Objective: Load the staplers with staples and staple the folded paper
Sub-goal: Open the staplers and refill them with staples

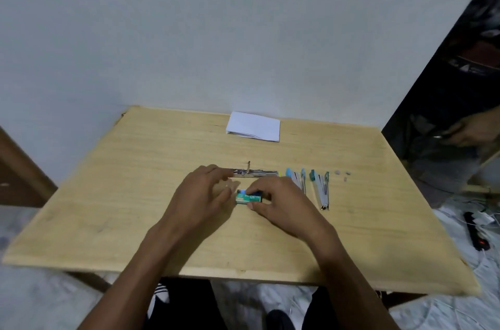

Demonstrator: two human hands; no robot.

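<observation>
One staple box [249,198] (perhaps closed) in right hand [285,204].

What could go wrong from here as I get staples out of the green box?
1. The right hand pinches the small green staple box close to the left hand. If the box opens suddenly, strips could break and scatter, perhaps like the small grey bits lying right of the other staplers.
2. The opened stapler lies just behind both hands, so a finger could knock it askew.
</observation>
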